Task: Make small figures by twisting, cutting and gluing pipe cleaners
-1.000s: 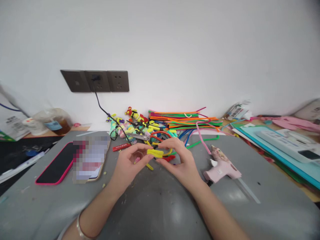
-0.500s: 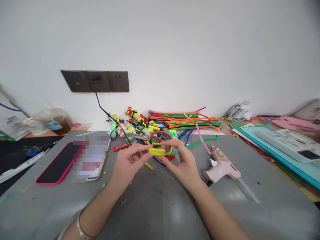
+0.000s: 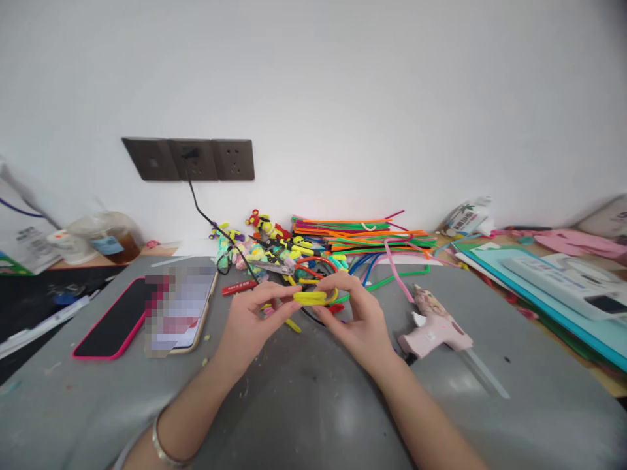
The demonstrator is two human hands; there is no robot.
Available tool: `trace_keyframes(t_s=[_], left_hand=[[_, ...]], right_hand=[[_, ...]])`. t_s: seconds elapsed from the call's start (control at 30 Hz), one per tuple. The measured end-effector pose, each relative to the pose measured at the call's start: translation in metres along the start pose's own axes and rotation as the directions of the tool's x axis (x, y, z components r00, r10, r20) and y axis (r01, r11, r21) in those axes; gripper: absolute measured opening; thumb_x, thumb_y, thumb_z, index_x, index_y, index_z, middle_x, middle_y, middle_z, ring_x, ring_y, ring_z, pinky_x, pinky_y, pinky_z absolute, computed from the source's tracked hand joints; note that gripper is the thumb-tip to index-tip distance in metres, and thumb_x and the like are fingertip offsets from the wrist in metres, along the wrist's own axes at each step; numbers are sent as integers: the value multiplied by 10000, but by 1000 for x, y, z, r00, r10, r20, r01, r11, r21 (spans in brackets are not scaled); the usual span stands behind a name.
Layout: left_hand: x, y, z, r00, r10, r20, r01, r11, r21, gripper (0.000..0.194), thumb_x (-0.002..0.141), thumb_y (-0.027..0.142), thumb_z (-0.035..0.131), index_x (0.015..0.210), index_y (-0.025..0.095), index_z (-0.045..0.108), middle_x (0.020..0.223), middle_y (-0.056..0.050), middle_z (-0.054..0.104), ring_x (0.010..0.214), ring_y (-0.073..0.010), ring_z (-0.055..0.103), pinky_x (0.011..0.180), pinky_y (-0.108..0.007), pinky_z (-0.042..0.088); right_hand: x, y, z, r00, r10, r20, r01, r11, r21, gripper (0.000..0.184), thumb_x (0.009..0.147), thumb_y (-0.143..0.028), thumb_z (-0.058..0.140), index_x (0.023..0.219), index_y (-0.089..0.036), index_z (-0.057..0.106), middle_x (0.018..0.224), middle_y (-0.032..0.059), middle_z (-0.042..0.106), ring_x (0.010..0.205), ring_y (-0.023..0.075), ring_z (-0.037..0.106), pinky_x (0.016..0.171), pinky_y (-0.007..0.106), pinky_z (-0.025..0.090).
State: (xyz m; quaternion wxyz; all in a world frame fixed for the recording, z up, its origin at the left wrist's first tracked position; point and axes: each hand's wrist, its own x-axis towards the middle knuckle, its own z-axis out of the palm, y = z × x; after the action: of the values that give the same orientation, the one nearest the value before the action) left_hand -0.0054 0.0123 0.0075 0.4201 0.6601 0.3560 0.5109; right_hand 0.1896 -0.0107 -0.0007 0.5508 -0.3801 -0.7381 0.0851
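Note:
Between my two hands is a yellow pipe cleaner (image 3: 309, 298), bent into several close, flat folds with a looser loop at its right end. The fingertips of my left hand (image 3: 257, 316) are pinched on its left end. My right hand (image 3: 353, 312) grips the right end between thumb and fingers. Just behind lie scissors with orange-red handles (image 3: 318, 261) and a red utility knife (image 3: 238, 288). Below the held piece, a short yellow strip (image 3: 292, 325) rests on the grey table mat (image 3: 313, 405).
A pile of colored pipe cleaners (image 3: 362, 235) lies against the wall, beside small finished figures (image 3: 267, 225). A pink glue gun (image 3: 435, 326) is at right. Two phones, one pink-edged (image 3: 115, 320), lie left. A black cord (image 3: 198, 207) runs down from the socket.
Both hands keep nearly the same place and grip on the yellow pipe cleaner. The view has shifted very slightly.

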Motion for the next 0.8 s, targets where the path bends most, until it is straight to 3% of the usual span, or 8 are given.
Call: trace_keyframes(t_s=[0.17, 0.33, 0.57, 0.8], left_hand=[[2, 0, 1, 1000, 11, -1, -11, 1000, 0, 185, 767, 224, 784, 942, 211, 843, 711, -37, 718, 659, -151, 593, 657, -276, 486], [1, 1, 1, 1000, -2, -5, 2, 1000, 8, 181, 762, 230, 785, 931, 200, 842, 722, -42, 729, 657, -152, 603, 645, -273, 494], [2, 4, 1, 1000, -19, -3, 19, 1000, 13, 157, 765, 248, 781, 896, 181, 834, 717, -46, 737, 655, -156, 605, 631, -268, 499], [1, 5, 2, 998, -59, -5, 58, 998, -21, 188, 747, 253, 797, 913, 170, 826, 736, -43, 735, 664, -152, 616, 625, -257, 515]], right_hand=[[3, -3, 0, 998, -65, 6, 66, 998, -6, 196, 888, -128, 681, 1011, -253, 596, 925, 26, 711, 890, 211, 662, 805, 365, 478], [3, -5, 0, 999, -34, 5, 34, 999, -26, 205, 884, -139, 676, 1035, -248, 588, 909, 24, 713, 823, 200, 672, 748, 350, 483], [4, -6, 0, 998, -65, 11, 65, 997, 49, 196, 895, -102, 656, 1022, -247, 621, 950, 54, 720, 902, 217, 680, 786, 373, 527], [4, -7, 1, 1000, 6, 22, -8, 996, 86, 131, 896, -122, 664, 934, -235, 611, 898, 50, 701, 869, 218, 669, 761, 376, 507]])
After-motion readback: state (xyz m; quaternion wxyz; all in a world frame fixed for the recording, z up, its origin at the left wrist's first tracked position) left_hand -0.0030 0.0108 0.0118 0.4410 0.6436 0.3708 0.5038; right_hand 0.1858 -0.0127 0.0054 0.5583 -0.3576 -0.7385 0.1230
